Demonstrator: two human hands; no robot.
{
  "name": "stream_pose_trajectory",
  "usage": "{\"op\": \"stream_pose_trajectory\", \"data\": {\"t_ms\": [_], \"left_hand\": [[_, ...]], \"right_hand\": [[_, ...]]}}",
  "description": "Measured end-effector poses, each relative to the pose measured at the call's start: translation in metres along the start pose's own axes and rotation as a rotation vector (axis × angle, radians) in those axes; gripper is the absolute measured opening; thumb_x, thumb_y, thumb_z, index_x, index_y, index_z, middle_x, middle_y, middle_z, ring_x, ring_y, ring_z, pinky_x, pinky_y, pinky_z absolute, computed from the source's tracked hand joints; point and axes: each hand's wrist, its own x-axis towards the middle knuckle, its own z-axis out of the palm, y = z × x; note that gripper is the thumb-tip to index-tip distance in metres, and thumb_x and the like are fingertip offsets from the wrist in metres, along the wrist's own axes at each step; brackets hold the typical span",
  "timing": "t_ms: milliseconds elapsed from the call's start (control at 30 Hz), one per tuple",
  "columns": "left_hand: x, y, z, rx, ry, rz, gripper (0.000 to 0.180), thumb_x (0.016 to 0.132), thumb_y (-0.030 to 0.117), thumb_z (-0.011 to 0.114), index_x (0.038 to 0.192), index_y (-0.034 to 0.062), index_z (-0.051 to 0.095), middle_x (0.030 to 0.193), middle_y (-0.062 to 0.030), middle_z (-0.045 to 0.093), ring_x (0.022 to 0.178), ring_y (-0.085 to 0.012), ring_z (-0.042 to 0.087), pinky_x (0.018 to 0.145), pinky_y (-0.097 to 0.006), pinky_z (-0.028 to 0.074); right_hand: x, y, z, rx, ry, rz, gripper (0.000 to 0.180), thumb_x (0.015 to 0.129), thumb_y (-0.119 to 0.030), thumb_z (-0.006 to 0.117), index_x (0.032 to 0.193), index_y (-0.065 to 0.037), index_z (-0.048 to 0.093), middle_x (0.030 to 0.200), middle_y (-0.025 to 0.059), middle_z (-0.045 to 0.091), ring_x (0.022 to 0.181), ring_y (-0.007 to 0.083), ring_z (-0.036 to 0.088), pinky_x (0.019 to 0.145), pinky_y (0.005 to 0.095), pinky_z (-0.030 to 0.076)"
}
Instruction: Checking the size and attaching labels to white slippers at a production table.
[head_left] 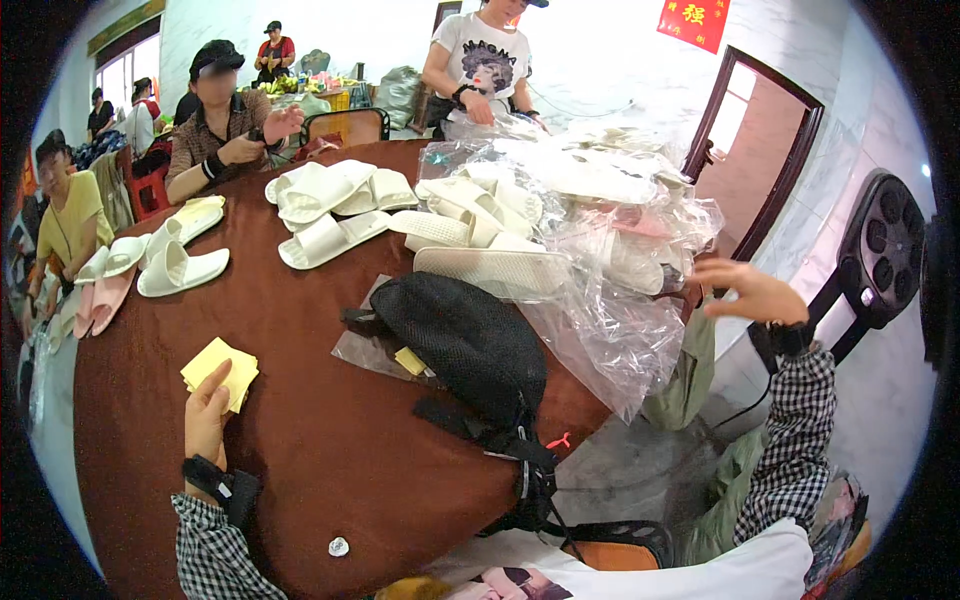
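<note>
My left hand (pixel 206 420) is closed on a small stack of yellow paper slips (pixel 226 372), the thumb on top, over the near left of the table. My right hand (pixel 750 292), its fingers stretched out and apart, hangs at the table's right edge beside a heap of clear plastic bags (pixel 640 345) with slippers inside. I see nothing in it. White slippers (pixel 335 238) lie in a group at the table's far middle. More white slippers (pixel 182 270) and pink slippers (pixel 103 302) are at the left. A black mesh bag (pixel 460 335) lies between my hands.
The round table has a brown cloth (pixel 300 400). A small round whitish object (pixel 339 546) lies near its front edge. One person (pixel 215 130) sits across the table; another (pixel 485 70) stands behind the plastic heap. A black fan-like device (pixel 885 250) stands at the right.
</note>
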Motion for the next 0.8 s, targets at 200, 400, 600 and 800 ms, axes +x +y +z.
{"op": "stream_pose_trajectory", "data": {"t_ms": [200, 400, 600, 800], "left_hand": [[-0.004, 0.001, -0.002, 0.047, 0.040, -0.001, 0.039, 0.094, 0.008, 0.047, 0.133, 0.0038, 0.053, 0.119, -0.0036, 0.060, 0.098, -0.0091, 0.059, 0.085, -0.024, 0.048], [0.001, 0.001, 0.004, -0.035, 0.001, 0.026, 0.038, 0.095, 0.006, 0.047, 0.132, -0.0013, 0.052, 0.122, -0.0092, 0.059, 0.104, -0.0144, 0.060, 0.090, -0.027, 0.049], [-0.004, 0.001, 0.002, -0.063, 0.001, -0.004, 0.038, 0.095, 0.005, 0.047, 0.132, -0.0026, 0.052, 0.121, -0.0079, 0.060, 0.101, -0.0124, 0.059, 0.090, -0.025, 0.046], [-0.002, 0.001, 0.006, -0.055, -0.006, 0.014, 0.039, 0.095, 0.006, 0.048, 0.133, -0.0013, 0.052, 0.120, -0.0060, 0.059, 0.104, -0.0104, 0.057, 0.091, -0.024, 0.045]], "right_hand": [[0.071, -0.051, -0.063, 0.126, 0.481, -0.206, 0.029, 0.094, -0.021, 0.056, 0.113, -0.001, 0.064, 0.109, 0.0111, 0.066, 0.095, 0.0166, 0.062, 0.083, 0.0292, 0.048], [0.231, -0.091, -0.035, -0.089, 0.285, -0.633, 0.021, 0.091, -0.016, 0.058, 0.103, -0.002, 0.068, 0.095, 0.0144, 0.068, 0.087, 0.0273, 0.064, 0.079, 0.0371, 0.050], [0.327, -0.107, 0.085, -0.444, -0.183, -0.331, 0.039, 0.076, -0.039, 0.071, 0.092, -0.003, 0.069, 0.085, 0.0172, 0.068, 0.081, 0.0324, 0.065, 0.073, 0.0435, 0.050], [0.350, -0.095, 0.072, -0.370, 0.029, -0.357, 0.030, 0.074, -0.030, 0.065, 0.085, -0.002, 0.068, 0.080, 0.0182, 0.068, 0.076, 0.0318, 0.066, 0.069, 0.0434, 0.052]]}}
